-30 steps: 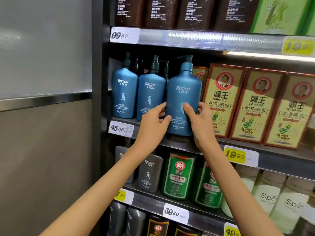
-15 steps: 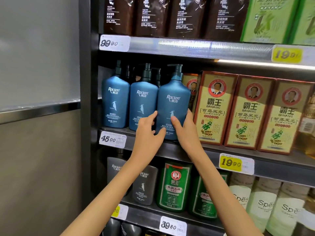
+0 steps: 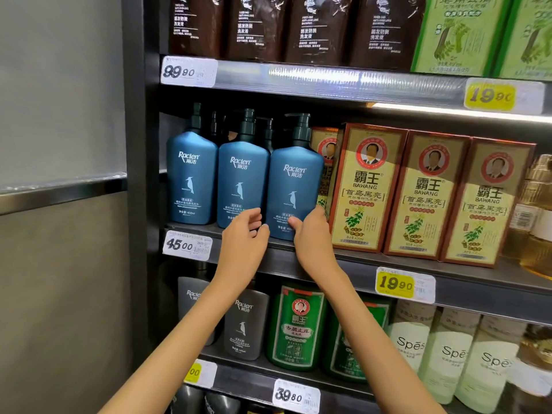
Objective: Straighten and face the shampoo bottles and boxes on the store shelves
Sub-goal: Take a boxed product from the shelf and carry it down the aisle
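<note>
Left grip [image 3: 243, 243] loosened; right grip [image 3: 313, 240] pinches bottle [image 3: 294, 186].

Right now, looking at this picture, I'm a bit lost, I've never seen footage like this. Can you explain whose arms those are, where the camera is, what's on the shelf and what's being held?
There is no machine here. These are a person's two bare arms, filmed by a camera worn on their head that looks forward and down. They face a store shelf with blue Raclen pump bottles in a front row of three and yellow Bawang boxes to their right.

The right hand has its thumb on the front of the third blue bottle and its fingers round the bottle's right side, low down, so it grips that bottle. The left hand sits by the bottle's lower left edge with its fingers loosely curled. Whether it touches the bottle is unclear. The bottle stands upright with its label facing forward.
</note>
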